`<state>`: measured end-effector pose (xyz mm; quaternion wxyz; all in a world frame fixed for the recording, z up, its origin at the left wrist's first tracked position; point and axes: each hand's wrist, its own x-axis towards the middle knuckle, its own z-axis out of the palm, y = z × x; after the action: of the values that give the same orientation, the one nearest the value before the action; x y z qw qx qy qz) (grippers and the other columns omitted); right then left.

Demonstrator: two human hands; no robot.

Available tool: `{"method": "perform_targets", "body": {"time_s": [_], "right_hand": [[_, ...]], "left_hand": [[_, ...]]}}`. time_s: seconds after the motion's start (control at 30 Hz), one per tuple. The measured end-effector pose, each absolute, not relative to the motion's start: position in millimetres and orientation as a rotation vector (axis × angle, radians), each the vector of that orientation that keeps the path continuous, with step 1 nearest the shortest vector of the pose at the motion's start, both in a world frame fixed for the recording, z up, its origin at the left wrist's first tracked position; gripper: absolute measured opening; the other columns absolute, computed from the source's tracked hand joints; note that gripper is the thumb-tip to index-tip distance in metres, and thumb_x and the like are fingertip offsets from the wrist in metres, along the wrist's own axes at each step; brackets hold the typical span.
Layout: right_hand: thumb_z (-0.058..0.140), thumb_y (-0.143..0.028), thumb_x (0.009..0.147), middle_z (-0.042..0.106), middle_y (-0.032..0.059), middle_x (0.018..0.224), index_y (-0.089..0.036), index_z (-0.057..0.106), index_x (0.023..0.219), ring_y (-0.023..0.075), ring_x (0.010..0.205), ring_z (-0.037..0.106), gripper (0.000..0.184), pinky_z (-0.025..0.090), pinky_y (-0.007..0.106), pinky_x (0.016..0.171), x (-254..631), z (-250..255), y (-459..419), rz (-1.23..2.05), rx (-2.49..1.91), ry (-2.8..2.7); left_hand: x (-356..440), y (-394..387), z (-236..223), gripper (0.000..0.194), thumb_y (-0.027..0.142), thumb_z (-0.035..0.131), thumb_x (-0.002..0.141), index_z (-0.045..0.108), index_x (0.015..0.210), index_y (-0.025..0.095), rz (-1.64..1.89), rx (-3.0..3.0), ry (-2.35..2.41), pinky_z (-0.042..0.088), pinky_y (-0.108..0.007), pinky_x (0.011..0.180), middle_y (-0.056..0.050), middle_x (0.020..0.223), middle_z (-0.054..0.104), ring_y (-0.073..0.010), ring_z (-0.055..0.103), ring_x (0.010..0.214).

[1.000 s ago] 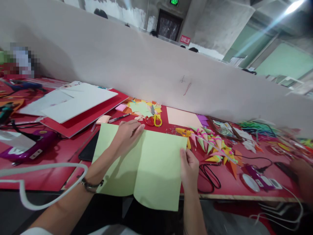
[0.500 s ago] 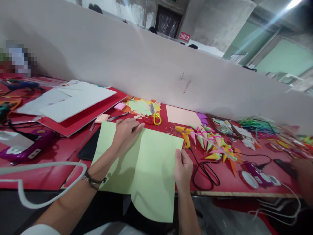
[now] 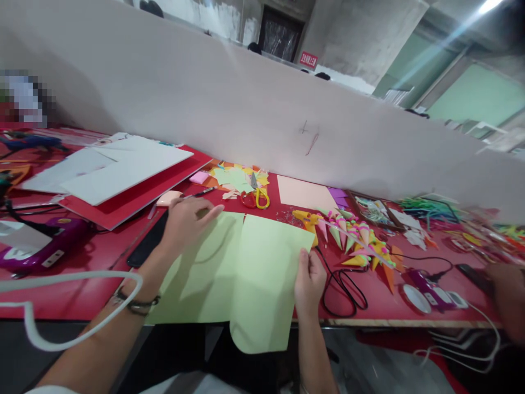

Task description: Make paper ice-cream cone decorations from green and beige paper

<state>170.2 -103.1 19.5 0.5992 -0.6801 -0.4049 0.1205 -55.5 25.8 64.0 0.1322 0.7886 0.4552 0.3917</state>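
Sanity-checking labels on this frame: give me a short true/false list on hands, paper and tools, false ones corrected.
1. The right hand holds the right edge of the green paper. True.
2. The green paper lies completely flat. False: it curves at the lower right and extends past the front edge of the table.
3. The left hand is at the paper's upper left part. True.
4. Both wrists are bare. False: a bracelet is on the left one.
5. A yellow glue gun lies next to the small decorated cones. True.
6. No cutting tool is in view. False: scissors lie by the paper scraps.
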Motion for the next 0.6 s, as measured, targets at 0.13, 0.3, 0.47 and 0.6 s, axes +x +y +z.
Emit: {"method": "perform_targets", "body": {"time_s": [0.13, 0.3, 0.47, 0.6], "right_hand": [[0.043, -0.037, 0.079, 0.026, -0.0072, 0.053, -0.017, 0.034, 0.056, 0.0068, 0.050, 0.027, 0.032, 0.023, 0.019, 0.047, 179.8, 19.5, -103.1, 0.220, -1.595, -0.959], [0.043, -0.038, 0.079, 0.024, -0.0073, 0.052, -0.018, 0.033, 0.055, 0.0069, 0.048, 0.025, 0.034, 0.022, 0.020, 0.046, 183.0, 18.3, -100.8, 0.244, -1.618, -1.008], [0.043, -0.040, 0.078, 0.030, -0.0066, 0.052, -0.017, 0.039, 0.057, 0.0075, 0.048, 0.027, 0.032, 0.023, 0.020, 0.046, 183.5, 16.5, -98.9, 0.282, -1.641, -1.029], [0.043, -0.040, 0.079, 0.030, -0.0067, 0.052, -0.017, 0.038, 0.057, 0.0076, 0.049, 0.027, 0.032, 0.023, 0.020, 0.046, 185.5, 15.3, -99.6, 0.291, -1.642, -1.037]], "left_hand": [[-90.4, 26.7, 54.4, 0.035, 0.040, 0.048, 0.074, 0.047, 0.050, 0.015, 1.073, 2.323, 1.497, 0.022, -0.020, 0.048, 0.005, 0.045, 0.034, -0.0072, 0.030, 0.045], [-103.5, 22.8, 49.1, 0.036, 0.040, 0.048, 0.074, 0.040, 0.048, 0.015, 1.090, 2.192, 1.470, 0.021, -0.019, 0.045, 0.004, 0.047, 0.031, -0.0065, 0.029, 0.046], [-100.6, 25.9, 50.4, 0.035, 0.039, 0.050, 0.072, 0.039, 0.049, 0.015, 1.115, 2.123, 1.434, 0.019, -0.018, 0.043, 0.004, 0.049, 0.028, -0.0060, 0.026, 0.047], [-101.4, 27.4, 49.2, 0.035, 0.038, 0.050, 0.071, 0.040, 0.047, 0.014, 1.136, 2.109, 1.414, 0.019, -0.017, 0.041, 0.005, 0.049, 0.027, -0.0051, 0.025, 0.046]]}}
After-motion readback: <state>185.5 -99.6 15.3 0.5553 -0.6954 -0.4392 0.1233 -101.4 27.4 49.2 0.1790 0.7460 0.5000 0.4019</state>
